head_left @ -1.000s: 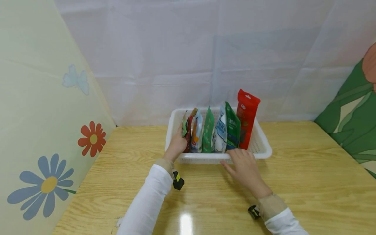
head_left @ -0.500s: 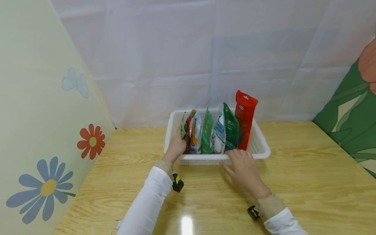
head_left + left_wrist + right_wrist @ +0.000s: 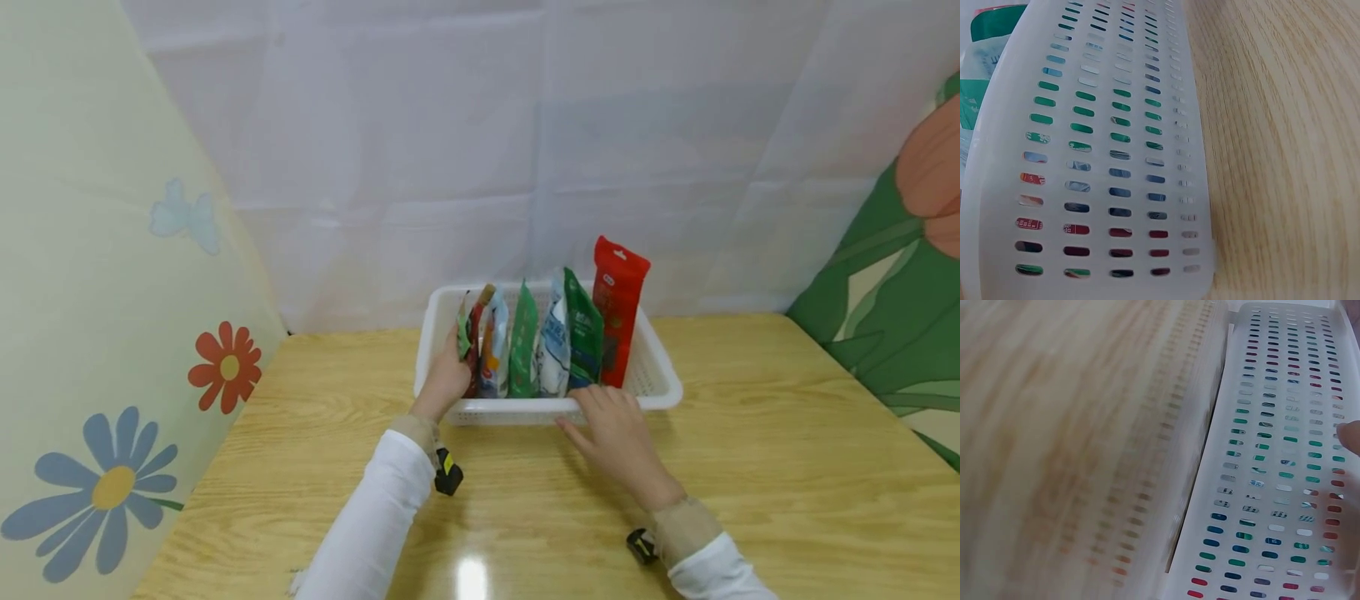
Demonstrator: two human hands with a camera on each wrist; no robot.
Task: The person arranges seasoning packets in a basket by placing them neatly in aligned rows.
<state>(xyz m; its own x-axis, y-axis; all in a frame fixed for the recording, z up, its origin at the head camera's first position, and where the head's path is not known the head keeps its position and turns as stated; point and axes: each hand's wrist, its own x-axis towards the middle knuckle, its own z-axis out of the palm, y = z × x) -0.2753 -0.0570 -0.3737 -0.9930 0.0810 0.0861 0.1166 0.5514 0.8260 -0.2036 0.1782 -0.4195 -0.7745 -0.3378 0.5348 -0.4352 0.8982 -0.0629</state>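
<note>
A white plastic basket (image 3: 660,379) holds several packets standing upright in a row. In the head view my left hand (image 3: 444,379) reaches over its front left corner, against the leftmost green packet (image 3: 463,329) and a dark red pouch (image 3: 474,342). Those packets hide some of its fingers. My right hand (image 3: 618,437) grips the front rim, fingers over the top and thumb against the outer wall. Just behind its fingers stand a dark green packet (image 3: 583,329) and a tall red packet (image 3: 618,308). The right wrist view shows the thumb (image 3: 1350,436) by the slotted wall.
Between the outer packets stand a blue-and-orange pouch (image 3: 494,350), a light green packet (image 3: 524,342) and a blue-and-white packet (image 3: 555,342). The basket sits on a wooden table (image 3: 750,467), close to a white cloth backdrop (image 3: 420,150). A flower-printed panel (image 3: 82,292) rises at left.
The head view has shifted slightly, so everything sits a little lower and further left in it. Both hands keep their places on and in the basket, and the packets stand as before.
</note>
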